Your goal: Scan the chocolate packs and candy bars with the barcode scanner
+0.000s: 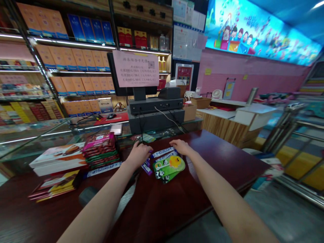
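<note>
My left hand (pixel 140 155) rests low over the dark red counter, thumb and fingers apart, beside slim purple packets (pixel 146 168); the palm side is hidden. My right hand (pixel 180 146) is bent at the far end of blue-and-white stick packets (pixel 163 152), its fingertips touching or just above them. No object shows in its grip. Between my forearms lie green packs (pixel 164 170) with a yellow chick and panda pictures, overlapping in a loose fan just nearer than the stick packets.
To the left stand a stack of maroon and green packets (pixel 101 150), a white box (pixel 60 158) and flat yellow-and-red packs (pixel 57 185). Behind the counter (pixel 217 152) is a monitor with a pink sign (pixel 136 69). Metal railings (pixel 303 158) are at right.
</note>
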`<state>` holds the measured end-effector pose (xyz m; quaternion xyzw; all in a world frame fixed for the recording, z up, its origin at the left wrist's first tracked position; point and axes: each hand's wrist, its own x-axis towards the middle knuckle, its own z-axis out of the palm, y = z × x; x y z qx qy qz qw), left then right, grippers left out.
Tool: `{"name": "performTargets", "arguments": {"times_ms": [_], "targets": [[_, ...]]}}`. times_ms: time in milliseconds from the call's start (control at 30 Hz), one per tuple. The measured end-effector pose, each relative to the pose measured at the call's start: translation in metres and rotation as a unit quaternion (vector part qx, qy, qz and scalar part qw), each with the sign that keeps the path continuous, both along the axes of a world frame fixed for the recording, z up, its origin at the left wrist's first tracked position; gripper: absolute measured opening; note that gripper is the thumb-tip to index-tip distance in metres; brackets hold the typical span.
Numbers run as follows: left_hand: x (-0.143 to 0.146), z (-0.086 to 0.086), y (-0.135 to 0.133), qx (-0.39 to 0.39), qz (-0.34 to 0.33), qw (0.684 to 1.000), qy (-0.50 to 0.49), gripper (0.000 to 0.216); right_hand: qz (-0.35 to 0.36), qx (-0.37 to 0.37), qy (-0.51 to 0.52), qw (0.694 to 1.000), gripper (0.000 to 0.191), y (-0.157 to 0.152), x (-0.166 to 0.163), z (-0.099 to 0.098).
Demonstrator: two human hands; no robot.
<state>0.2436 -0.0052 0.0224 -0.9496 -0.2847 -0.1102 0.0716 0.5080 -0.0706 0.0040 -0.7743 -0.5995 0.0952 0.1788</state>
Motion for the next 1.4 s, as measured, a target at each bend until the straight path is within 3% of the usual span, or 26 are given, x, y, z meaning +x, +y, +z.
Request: {"name": "performTargets", "arguments": {"times_ms": [300, 667, 1067, 1400], "targets": [[0.03, -0.011, -0.001, 0.017, 0.034, 0.999, 0.037, 0.021, 0.005, -0.004, -0.001, 1.0, 0.04, 0.006, 0.018, -0.016], [0.035, -0.021, 0.001, 0.018, 0.051, 0.998, 0.032, 0.014, 0.002, -0.014, -0.014, 1.0, 0.031, 0.015, 0.02, -0.025], [0.037, -0.015, -0.006, -0.005, 0.059, 0.998, 0.008, 0.008, -0.012, 0.022, -0.007, 1.0, 0.016, 0.006, 0.015, -0.011], [0.002, 0.013, 0.003, -0.055, 0.094, 0.989, -0.101, 0.01, 0.014, 0.127, 0.059, 0.99, 0.014, 0.001, 0.0, 0.016]]}}
